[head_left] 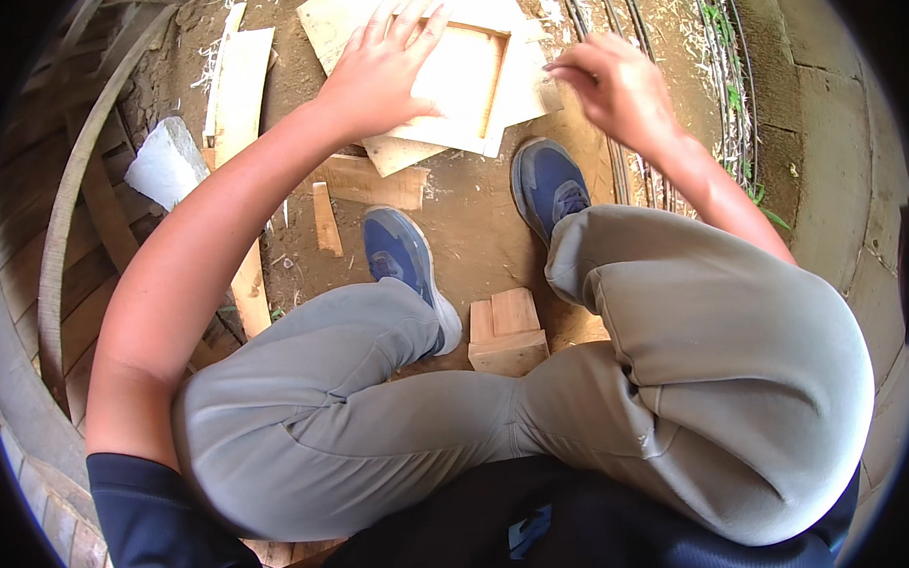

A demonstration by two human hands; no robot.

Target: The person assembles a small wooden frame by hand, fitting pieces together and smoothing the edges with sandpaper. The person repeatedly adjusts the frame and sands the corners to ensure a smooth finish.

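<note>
My left hand [385, 74] lies with fingers spread over the left part of a shallow, pale wooden frame [493, 107]. Its palm and fingers seem to press on the wood. Under the frame, flat light boards [403, 154] stick out at several angles on the ground. To the right of the frame, apart from it, my right hand [618, 86] is raised with its fingers curled and the thumb and fingertips together. Whatever may sit in that pinch is too small to make out.
Between my feet and knees stands a small wooden block [509, 344]. Long planks [243, 101] and a whitish chunk [167, 162] lie at left, near a short wood strip [326, 220]. Dark thin rods [621, 173] run along the right, beside wood shavings and a wall [833, 161].
</note>
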